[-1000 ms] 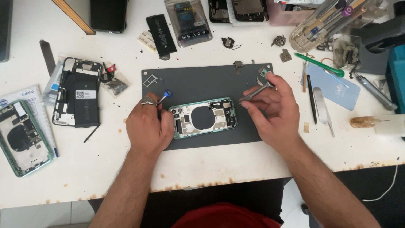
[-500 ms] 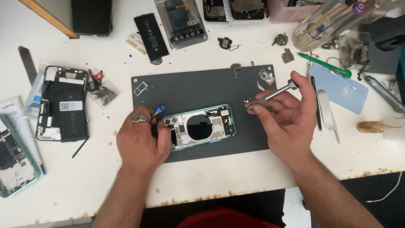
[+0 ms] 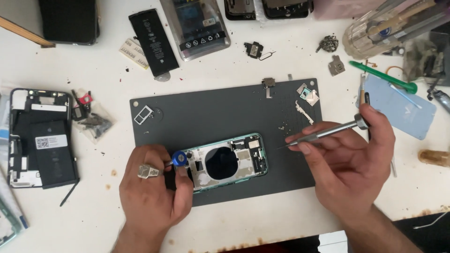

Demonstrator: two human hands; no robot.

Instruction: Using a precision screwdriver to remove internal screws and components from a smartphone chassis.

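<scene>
The stripped green phone frame [image 3: 228, 161] lies open on the grey mat [image 3: 211, 112], left hand [image 3: 152, 197] clamped at its nine o'clock end on a blue-capped tool [image 3: 178, 158]; right hand [image 3: 347, 164] pinches a metal screwdriver [image 3: 323, 134] at three o'clock; removed brackets [image 3: 307, 95] sit at one o'clock, so disassembly looks well along, some boards remaining inside.

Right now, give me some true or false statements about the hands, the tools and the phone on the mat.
1. The right hand holds a metal screwdriver. True.
2. The open phone lies on the bare white table. False: it lies on the grey mat.
3. The left hand holds a blue-capped tool at the phone's edge. True.
4. The screwdriver tip touches the phone. False: it is clear of it, over the mat.
</scene>
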